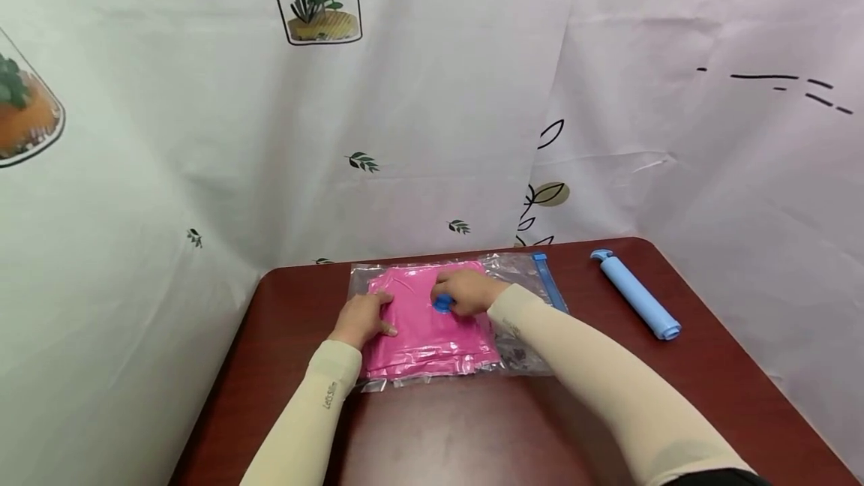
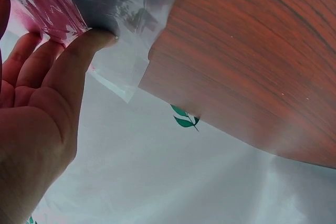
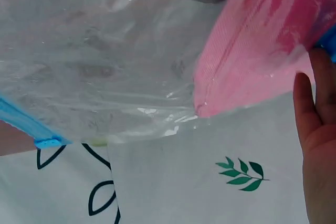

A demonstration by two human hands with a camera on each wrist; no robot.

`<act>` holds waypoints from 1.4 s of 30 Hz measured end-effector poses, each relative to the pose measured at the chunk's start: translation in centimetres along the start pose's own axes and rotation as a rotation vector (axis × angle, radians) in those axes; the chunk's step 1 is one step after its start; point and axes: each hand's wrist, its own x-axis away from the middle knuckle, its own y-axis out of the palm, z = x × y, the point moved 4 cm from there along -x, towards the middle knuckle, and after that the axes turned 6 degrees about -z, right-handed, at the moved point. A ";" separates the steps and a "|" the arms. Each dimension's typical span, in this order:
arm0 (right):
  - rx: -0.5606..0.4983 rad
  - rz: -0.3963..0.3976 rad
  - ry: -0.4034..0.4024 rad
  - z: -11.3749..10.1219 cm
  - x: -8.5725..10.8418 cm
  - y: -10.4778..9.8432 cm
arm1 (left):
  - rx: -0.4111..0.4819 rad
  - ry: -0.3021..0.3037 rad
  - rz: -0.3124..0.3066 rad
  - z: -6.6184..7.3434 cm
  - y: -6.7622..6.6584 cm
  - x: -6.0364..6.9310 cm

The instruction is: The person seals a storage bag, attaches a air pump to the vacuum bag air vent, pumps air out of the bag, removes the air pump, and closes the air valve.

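A clear vacuum storage bag (image 1: 520, 268) lies flat on the table with a folded pink cloth (image 1: 412, 328) inside it. On its upper face is a round blue valve cap (image 1: 442, 304), which the fingers of my right hand (image 1: 472, 291) pinch from above. My left hand (image 1: 361, 319) rests on the left side of the bag, thumb and fingers spread apart against the pink bundle. The left wrist view has the left hand (image 2: 47, 85) touching the clear plastic. At the edge of the right wrist view, the right hand (image 3: 320, 114) is beside the blue cap (image 3: 329, 43), partly out of frame.
A light blue hand pump (image 1: 637, 295) lies on the right part of the dark red table (image 1: 445, 433). The bag's blue zip slider strip (image 1: 550, 283) runs along its right end. A white patterned curtain (image 1: 418, 96) hangs behind the table and at both sides.
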 end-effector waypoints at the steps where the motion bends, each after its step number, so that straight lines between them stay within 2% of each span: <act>1: 0.008 0.008 -0.008 0.0 0.1 0.0 | 0.001 0.005 0.002 0.0 0.0 -0.1; 3: 0.015 0.030 -0.014 0.1 0.2 0.2 | 0.001 0.011 -0.001 -0.3 0.4 -0.5; 9: 0.060 0.117 0.014 0.1 0.0 0.6 | 0.008 0.039 0.021 -4.4 3.7 -4.6; 12: 0.093 0.169 0.036 0.1 -0.3 0.8 | 0.007 0.040 0.028 -5.2 4.1 -5.3; 14: 0.100 0.192 0.049 0.1 -0.3 0.8 | -0.002 0.040 0.031 -4.7 3.7 -5.0; 16: 0.080 0.190 0.066 0.2 -0.4 0.8 | 0.000 0.031 0.027 -3.7 2.9 -4.1; 19: 0.003 0.144 0.091 0.3 -0.4 0.6 | -0.004 0.021 0.022 -2.1 1.5 -2.5; 21: -0.044 0.093 0.092 0.4 -0.3 0.3 | 0.001 0.015 0.011 -1.5 1.0 -1.8; 22: -0.058 0.070 0.083 0.4 -0.3 0.2 | -0.001 0.019 0.011 -1.4 1.0 -1.7; 25: -0.069 0.018 0.038 0.2 0.0 -0.3 | -0.011 0.037 0.028 -2.7 2.2 -3.0; 28: -0.051 0.013 0.004 0.1 0.3 -0.5 | -0.039 0.057 0.055 -4.3 3.6 -4.5; 29: -0.046 0.020 -0.001 0.0 0.3 -0.4 | -0.050 0.061 0.066 -4.9 4.0 -5.1; 34: -0.004 0.105 0.000 0.0 0.0 0.1 | -0.051 0.058 0.058 -4.2 3.5 -4.4; 36: 0.018 0.143 0.022 0.1 -0.1 0.4 | -0.042 0.046 0.043 -3.3 2.8 -3.6; 38: 0.033 0.174 0.049 0.2 -0.2 0.8 | -0.049 0.049 0.059 -3.6 3.3 -4.0; 41: 0.021 0.226 0.070 0.2 -0.2 1.1 | -0.042 0.039 0.042 -2.9 2.6 -3.4; 42: 0.031 0.258 0.066 0.6 -0.4 1.5 | -0.047 0.047 0.052 -3.2 2.8 -3.6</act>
